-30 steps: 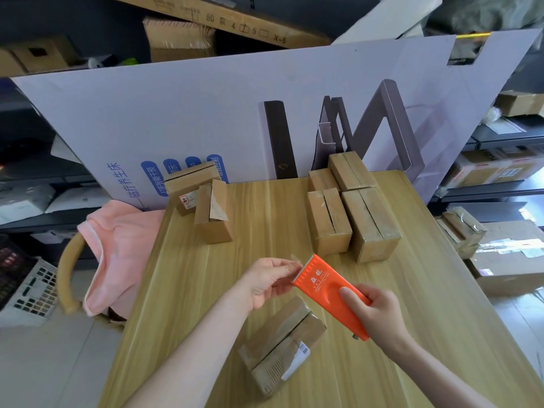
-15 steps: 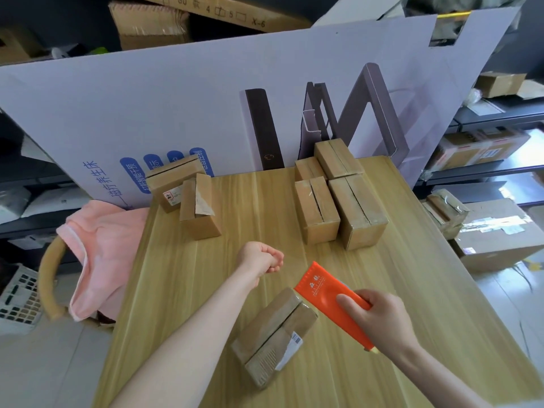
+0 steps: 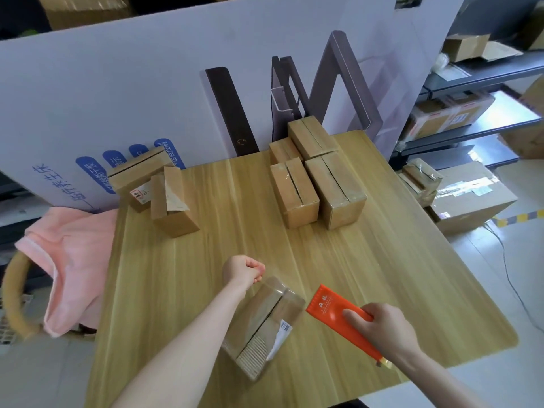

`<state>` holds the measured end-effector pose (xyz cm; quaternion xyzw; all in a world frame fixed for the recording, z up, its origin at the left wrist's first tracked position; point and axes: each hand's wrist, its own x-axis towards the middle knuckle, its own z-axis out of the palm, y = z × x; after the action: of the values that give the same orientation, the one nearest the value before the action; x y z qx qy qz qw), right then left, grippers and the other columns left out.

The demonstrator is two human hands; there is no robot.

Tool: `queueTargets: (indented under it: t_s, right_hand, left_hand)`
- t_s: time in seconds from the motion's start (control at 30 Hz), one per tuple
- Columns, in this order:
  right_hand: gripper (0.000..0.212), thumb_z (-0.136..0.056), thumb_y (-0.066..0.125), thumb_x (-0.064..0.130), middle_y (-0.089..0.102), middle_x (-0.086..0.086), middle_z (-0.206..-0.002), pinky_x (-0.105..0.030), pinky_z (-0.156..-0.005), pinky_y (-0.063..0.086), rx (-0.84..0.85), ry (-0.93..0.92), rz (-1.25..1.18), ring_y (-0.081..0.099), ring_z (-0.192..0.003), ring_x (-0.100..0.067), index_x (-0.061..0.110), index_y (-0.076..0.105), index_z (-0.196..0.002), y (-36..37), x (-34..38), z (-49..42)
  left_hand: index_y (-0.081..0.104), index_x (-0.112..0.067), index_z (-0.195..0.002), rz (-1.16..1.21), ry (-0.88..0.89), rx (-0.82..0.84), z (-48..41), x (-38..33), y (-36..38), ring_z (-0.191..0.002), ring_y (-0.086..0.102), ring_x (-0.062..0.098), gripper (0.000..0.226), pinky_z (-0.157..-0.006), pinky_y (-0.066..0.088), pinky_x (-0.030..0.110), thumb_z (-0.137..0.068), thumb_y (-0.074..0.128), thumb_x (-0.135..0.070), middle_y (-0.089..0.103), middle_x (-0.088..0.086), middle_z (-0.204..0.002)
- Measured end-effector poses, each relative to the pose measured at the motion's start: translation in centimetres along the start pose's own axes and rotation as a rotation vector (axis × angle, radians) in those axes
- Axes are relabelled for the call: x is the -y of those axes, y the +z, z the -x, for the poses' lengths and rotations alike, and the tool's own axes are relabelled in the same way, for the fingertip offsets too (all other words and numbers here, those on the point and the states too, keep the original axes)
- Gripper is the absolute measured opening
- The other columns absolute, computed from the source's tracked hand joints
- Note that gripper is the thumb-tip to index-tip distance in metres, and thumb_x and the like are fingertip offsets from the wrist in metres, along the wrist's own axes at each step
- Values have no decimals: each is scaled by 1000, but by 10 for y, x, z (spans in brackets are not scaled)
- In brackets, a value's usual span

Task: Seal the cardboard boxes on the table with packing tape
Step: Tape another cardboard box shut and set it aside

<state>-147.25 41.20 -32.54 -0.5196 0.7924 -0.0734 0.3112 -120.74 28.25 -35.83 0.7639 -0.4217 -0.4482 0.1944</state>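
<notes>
Right hand grips the orange plastic tape dispenser; left hand is curled closed. Tape should follow the near brown cardboard box along its seam.

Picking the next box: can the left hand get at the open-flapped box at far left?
Probably yes: left hand seems empty, and only bare table lies between it and the open-flapped box.

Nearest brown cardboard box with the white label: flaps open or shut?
Shut: both flaps of the brown cardboard box lie flat, meeting at a centre seam.
</notes>
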Motion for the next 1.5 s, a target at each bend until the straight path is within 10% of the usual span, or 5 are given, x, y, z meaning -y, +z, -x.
queueTargets:
  t_s: [0.27, 0.43, 0.7, 1.5]
  right_hand:
    - [43, -81, 57, 61, 61, 8, -58, -19, -42, 33, 10, 38, 96, 57, -51, -3, 22, 64, -64, 21, 4, -14]
    - [43, -81, 55, 63, 59, 10, -55, -16, -34, 28, -8, 33, 119, 57, -42, -3, 26, 58, -59, 21, 4, -17]
    - [43, -81, 52, 64, 63, 9, -62, -22, -46, 46, 13, -61, 176, 61, -55, -6, 24, 68, -75, 22, 0, -23]
    - [17, -89, 50, 16, 68, 5, -88, -21, -53, 30, 43, -415, 925, 65, -83, -19, 24, 61, -78, -1, 119, -37]
  left_hand:
    - [72, -28, -74, -104, -58, -52, 2, 21, 26, -80, 63, 12, 9, -71, 46, 22, -83, 71, -31, 74, -8, -95]
    - [31, -21, -149, -202, 21, -129, 12, 32, 27, -136, 40, 20, 60, -102, 38, 34, -97, 42, -49, 37, -1, -152]
    - [48, -32, -133, -514, 202, -28, 20, 47, 38, -109, 60, 19, 55, -75, 44, 29, -93, 28, -65, 63, -6, -123]
    - [51, -24, -133, -265, 108, -178, 48, 50, 57, -114, 58, 20, 58, -86, 43, 33, -96, 27, -61, 64, -5, -123]
